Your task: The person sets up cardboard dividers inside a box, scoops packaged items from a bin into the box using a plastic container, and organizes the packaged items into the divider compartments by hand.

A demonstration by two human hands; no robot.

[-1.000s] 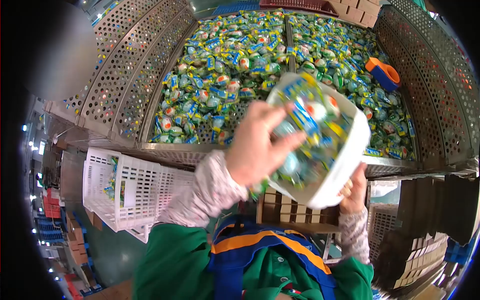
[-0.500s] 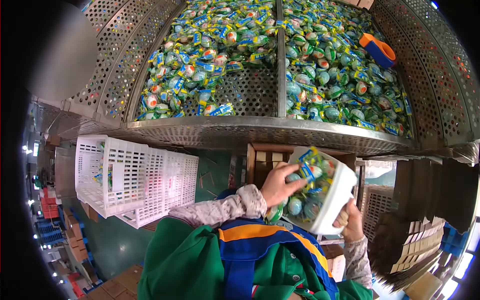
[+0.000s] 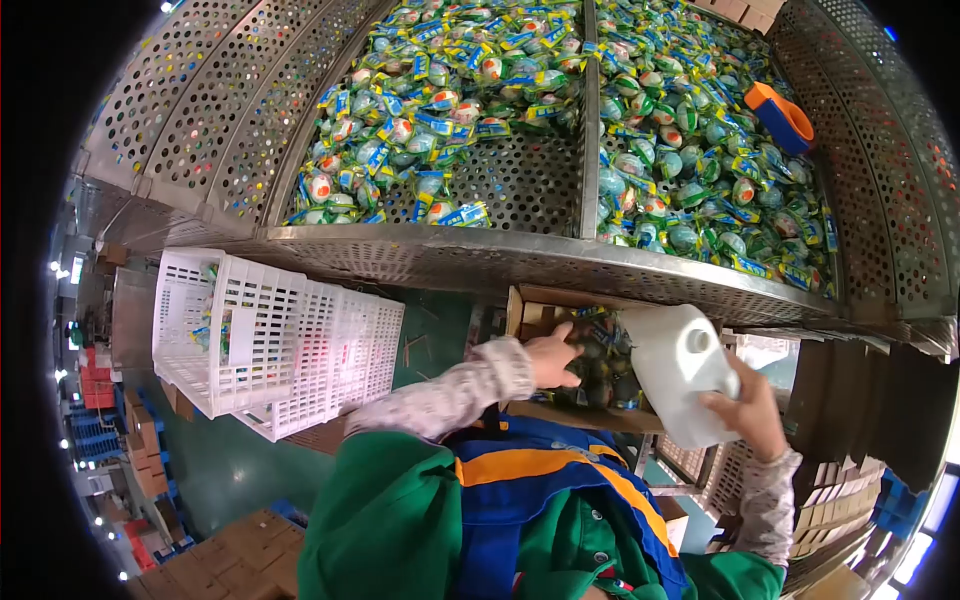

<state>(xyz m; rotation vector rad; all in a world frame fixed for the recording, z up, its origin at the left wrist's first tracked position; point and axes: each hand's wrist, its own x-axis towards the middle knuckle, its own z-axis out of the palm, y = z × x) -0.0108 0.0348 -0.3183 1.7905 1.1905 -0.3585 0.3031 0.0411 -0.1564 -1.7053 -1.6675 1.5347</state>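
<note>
My right hand point(image 3: 752, 408) grips a white plastic tub point(image 3: 665, 365) with a round mark on its bottom. The tub is tipped steeply, its mouth facing left over an open cardboard box point(image 3: 535, 298). Wrapped candies point(image 3: 607, 370) with clear, yellow and blue wrappers lie in that box, partly in shadow. At the box's left side is my left hand point(image 3: 553, 358), fingers apart, beside the candies and holding nothing. How much is left inside the tub is hidden.
Above the box, a perforated metal bin point(image 3: 480, 240) holds many wrapped candies on both sides of a divider point(image 3: 591, 130). An orange and blue ring-shaped tool point(image 3: 780, 118) lies on them. White plastic crates point(image 3: 260, 335) stand at left; stacked cartons point(image 3: 840, 480) are at right.
The right hand has tipped the tub over and moved it right. Candies that were in the tub now lie in the box. My left hand has come away from the tub's mouth.
</note>
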